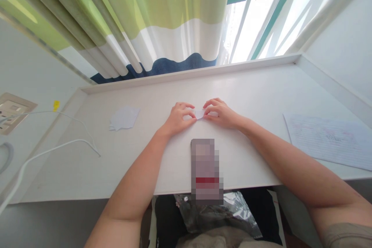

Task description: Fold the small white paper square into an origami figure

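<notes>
The left hand (182, 118) and right hand (222, 114) pinch opposite ends of a small white paper slip (199, 114), held between them over the white desk (176, 162); light, even pressure should keep its edges straight and uncreased.

I'm in what looks like a home or dormitory room, at a study corner. My white desk (252, 97) sits right under a window (258, 19) with upright bars, and a green, white and navy curtain (168, 4) hangs along the far side. A wall socket (14, 110) is at left, and handwritten lined paper (328, 137) lies at right.
</notes>
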